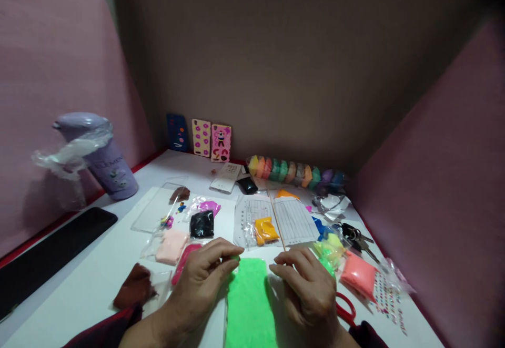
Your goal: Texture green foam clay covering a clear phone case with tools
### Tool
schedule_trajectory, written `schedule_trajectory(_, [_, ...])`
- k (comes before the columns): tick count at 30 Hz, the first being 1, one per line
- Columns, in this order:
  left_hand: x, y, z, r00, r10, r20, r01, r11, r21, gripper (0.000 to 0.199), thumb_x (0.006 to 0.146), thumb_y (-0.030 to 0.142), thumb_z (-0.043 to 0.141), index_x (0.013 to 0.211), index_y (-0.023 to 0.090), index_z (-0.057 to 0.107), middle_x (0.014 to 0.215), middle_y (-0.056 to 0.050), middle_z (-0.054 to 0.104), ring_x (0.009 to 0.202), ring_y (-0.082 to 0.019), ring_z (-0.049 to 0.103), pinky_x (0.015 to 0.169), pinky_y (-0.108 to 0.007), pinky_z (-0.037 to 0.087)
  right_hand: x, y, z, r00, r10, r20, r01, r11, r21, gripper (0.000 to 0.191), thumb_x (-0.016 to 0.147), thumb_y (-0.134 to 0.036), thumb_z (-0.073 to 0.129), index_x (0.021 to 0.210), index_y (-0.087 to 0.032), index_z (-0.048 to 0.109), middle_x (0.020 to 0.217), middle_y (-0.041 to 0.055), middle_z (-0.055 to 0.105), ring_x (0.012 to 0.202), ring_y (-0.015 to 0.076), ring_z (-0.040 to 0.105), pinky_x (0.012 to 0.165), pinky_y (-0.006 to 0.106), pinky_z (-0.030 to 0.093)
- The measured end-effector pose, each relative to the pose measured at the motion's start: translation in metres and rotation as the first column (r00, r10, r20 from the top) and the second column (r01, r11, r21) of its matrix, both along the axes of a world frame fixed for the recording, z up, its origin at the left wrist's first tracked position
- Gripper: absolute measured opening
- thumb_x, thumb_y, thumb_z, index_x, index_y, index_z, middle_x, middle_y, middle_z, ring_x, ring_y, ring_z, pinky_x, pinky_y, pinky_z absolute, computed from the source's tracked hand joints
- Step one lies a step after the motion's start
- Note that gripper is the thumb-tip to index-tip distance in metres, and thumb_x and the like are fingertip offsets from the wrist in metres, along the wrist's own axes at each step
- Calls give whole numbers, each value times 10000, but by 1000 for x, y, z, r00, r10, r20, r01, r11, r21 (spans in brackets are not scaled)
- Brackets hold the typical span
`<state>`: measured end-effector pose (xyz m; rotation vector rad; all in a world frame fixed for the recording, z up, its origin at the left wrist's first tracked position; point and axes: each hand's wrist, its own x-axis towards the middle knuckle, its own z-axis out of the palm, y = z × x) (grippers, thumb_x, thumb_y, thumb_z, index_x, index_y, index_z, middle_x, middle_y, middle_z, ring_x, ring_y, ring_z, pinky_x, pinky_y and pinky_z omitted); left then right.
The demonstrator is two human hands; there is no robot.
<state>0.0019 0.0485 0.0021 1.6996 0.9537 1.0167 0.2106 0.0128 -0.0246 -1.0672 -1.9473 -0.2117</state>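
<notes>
A flat rectangular slab of bright green modelling clay (251, 300) lies in front of me, with a thin clear edge along its left side. My left hand (205, 274) is at its upper left corner, thumb and forefinger pinched together; anything between them is too small to name. My right hand (305, 285) hovers by the slab's right side, fingers curled and closed. A thin wooden stick (277, 216) runs over the papers to behind the right fingers; whether they grip it is unclear. Beside my left hand are a pink-red packet (185, 258) and brown clay (134, 286).
Several clay packets, including black (202, 224), orange (266, 231) and coral (358, 276), surround the papers (294, 219). Red-handled scissors (345, 308) and keys (357, 237) lie right. A purple tumbler (106, 159) and black slab (55, 253) stand left; decorated phone cases (201, 137) lean behind.
</notes>
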Motion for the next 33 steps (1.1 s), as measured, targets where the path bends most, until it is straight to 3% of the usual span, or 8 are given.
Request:
schedule_trajectory(2, [0, 1, -2, 1000, -11, 17, 11, 1000, 15, 138, 830, 182, 562, 904, 190, 678, 860, -39, 632, 822, -170, 583, 726, -285, 443, 0, 0, -1, 1000, -1, -2, 1, 1000, -5, 217, 763, -23, 479, 849, -142, 639, 774, 93, 612, 747, 209, 514, 590, 315, 415])
schedule_trajectory(5, [0, 0, -6, 998, 54, 12, -53, 993, -101, 62, 780, 204, 638, 838, 192, 619, 765, 6, 571, 656, -129, 517, 589, -250, 410, -1, 1, 1, 1000, -1, -25, 2, 999, 35, 215, 776, -34, 462, 829, -144, 639, 752, 89, 608, 727, 202, 510, 576, 305, 412])
schedule_trajectory(8, [-1, 0, -6, 998, 58, -24, -61, 988, -142, 118, 791, 269, 636, 745, 184, 567, 684, 28, 518, 576, -110, 448, 528, -242, 361, -3, 2, 3, 1000, 1, -28, 0, 999, 49, 212, 782, -36, 462, 811, -147, 640, 733, 80, 609, 709, 191, 512, 565, 291, 413])
schedule_trajectory(14, [-2, -2, 0, 998, -8, -55, 3, 996, -85, 150, 869, 264, 524, 884, 185, 651, 813, -34, 643, 758, -166, 573, 680, -284, 419, -3, 1, 4, 1000, -2, -20, 3, 999, 37, 205, 780, -36, 468, 797, -138, 646, 721, 81, 609, 699, 188, 512, 561, 289, 421])
schedule_trajectory(18, [-1, -1, -3, 1000, 0, 8, 0, 997, -82, 72, 802, 224, 613, 864, 196, 637, 835, -14, 595, 706, -142, 529, 628, -262, 412, -2, 1, 4, 1000, -4, -16, 4, 1000, 28, 219, 771, -38, 464, 806, -145, 652, 728, 79, 605, 705, 192, 520, 562, 292, 426])
schedule_trajectory(23, [0, 0, -5, 999, 22, 45, -14, 984, -178, 156, 772, 295, 654, 708, 183, 566, 631, 40, 489, 562, -107, 442, 510, -231, 347, -4, 2, 6, 1000, 2, -19, -1, 1000, 31, 212, 767, -35, 471, 801, -144, 650, 717, 80, 605, 694, 192, 516, 548, 287, 422])
schedule_trajectory(29, [0, -2, -2, 1000, 3, -25, -4, 999, -52, 170, 861, 246, 541, 946, 201, 681, 850, -46, 666, 819, -180, 598, 732, -294, 440, -4, 2, 7, 999, 9, -39, -7, 999, 52, 216, 773, -23, 459, 788, -134, 643, 705, 83, 605, 687, 186, 510, 547, 281, 422])
schedule_trajectory(33, [0, -1, -4, 1000, 8, 9, -7, 998, -61, 70, 805, 215, 618, 865, 207, 653, 815, -9, 602, 715, -142, 544, 647, -262, 422, -5, 1, 7, 999, 18, -41, -16, 999, 48, 204, 775, -43, 468, 802, -144, 644, 715, 78, 609, 697, 189, 516, 549, 283, 426])
